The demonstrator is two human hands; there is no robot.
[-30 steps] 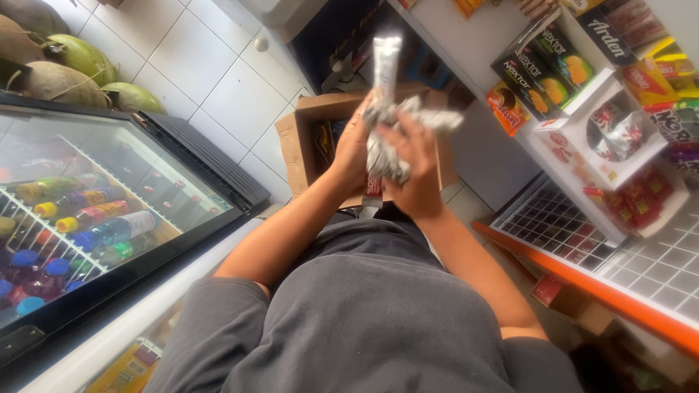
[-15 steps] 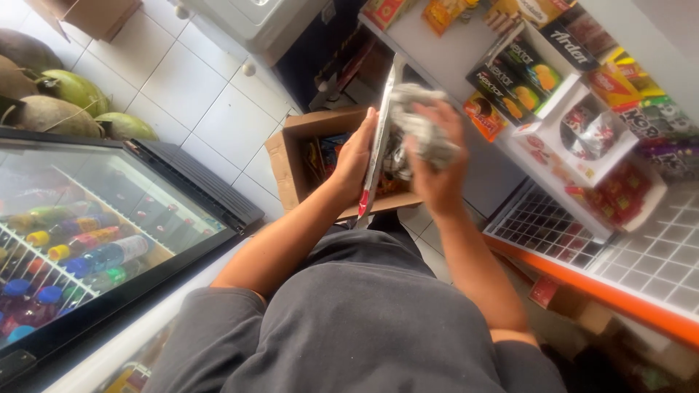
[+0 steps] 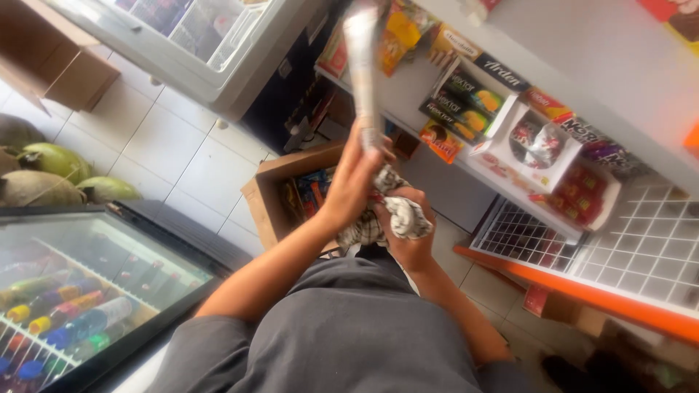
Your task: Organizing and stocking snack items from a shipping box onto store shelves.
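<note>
Head view: left hand [image 3: 353, 182] grip pinching long packet [image 3: 362, 65], right hand [image 3: 411, 240] clutching wrappers [image 3: 404, 216], above snack-filled cardboard box [image 3: 271, 193].

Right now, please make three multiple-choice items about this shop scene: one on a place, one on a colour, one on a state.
1. Where is the open cardboard box?
A. on the tiled floor
B. on the wire shelf
C. on the glass-topped cooler

2. What colour is the edge of the wire shelf?
A. blue
B. orange
C. green

3. How is the left hand?
A. resting flat on the cooler
B. hanging empty
C. gripping a long wrapped strip

Answers: 1 A, tiles show around the box. 2 B, the band is clearly orange. 3 C, its fingers close around the strip's lower end.
</note>
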